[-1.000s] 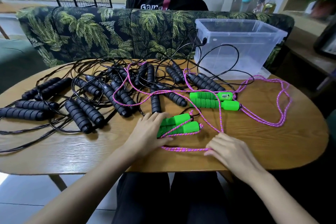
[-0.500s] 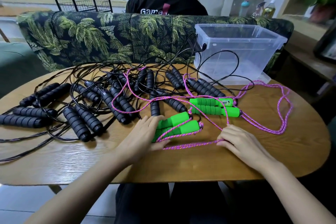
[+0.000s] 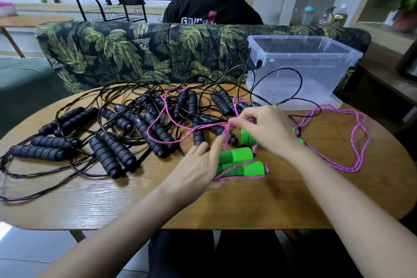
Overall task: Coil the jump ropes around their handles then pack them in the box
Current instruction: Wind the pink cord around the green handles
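Left hand (image 3: 198,169) flat over near green handles (image 3: 239,162), fingers straight, pinning them to table (image 3: 293,198). Right hand (image 3: 264,128) just above, thumb and forefinger pinching pink rope (image 3: 212,125), other fingers loosely curled. Rope looks braided, soft, light, limp; likely to snag on black ropes (image 3: 112,153) it crosses. Best hold: close to handles, feeding slack round them. Foam handles look squashy, easy to grip. Box (image 3: 304,70) far right, no rope seen inside.

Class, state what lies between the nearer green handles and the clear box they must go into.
The second green pair, black handles and a black cord loop lie between the nearer green handles and the clear box, whose top is open. The pink rope crosses black handles too.
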`<state>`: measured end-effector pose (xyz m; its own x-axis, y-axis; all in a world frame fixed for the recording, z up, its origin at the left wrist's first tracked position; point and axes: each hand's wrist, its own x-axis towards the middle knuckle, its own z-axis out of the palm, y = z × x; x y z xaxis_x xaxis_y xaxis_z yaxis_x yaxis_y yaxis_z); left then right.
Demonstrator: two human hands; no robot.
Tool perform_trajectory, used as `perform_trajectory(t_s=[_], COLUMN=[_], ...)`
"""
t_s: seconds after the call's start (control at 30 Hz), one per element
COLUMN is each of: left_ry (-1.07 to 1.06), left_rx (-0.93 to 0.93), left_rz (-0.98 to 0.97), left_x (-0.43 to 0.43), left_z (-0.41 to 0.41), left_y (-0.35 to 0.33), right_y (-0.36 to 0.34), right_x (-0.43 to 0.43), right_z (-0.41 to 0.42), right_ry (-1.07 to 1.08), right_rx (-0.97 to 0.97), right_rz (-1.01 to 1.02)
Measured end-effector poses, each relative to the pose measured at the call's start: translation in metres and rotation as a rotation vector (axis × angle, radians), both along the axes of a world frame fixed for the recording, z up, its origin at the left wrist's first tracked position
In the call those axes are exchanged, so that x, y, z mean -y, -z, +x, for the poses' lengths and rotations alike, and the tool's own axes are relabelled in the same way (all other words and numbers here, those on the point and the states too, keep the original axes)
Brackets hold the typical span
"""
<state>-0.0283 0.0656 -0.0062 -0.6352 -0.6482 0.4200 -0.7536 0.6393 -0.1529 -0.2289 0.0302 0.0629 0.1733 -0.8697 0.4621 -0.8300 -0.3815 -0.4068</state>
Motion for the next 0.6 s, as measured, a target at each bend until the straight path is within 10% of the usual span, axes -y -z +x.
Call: perform_trajectory(t_s=[0.33,0.6], left_ry=[-0.292,-0.282], left_rx=[-0.204,-0.459], left_rz=[-0.054,0.390], left_x=[0.022,0.012], left_z=[0.010,0.003], left_y=[-0.004,-0.027], right_y=[0.035,0.084], right_x=[-0.088,-0.094], right_z=[-0.015,0.005], right_ry=[0.023,0.019], right_rx=[-0.054,-0.020], right_rz=[-0.119,-0.130])
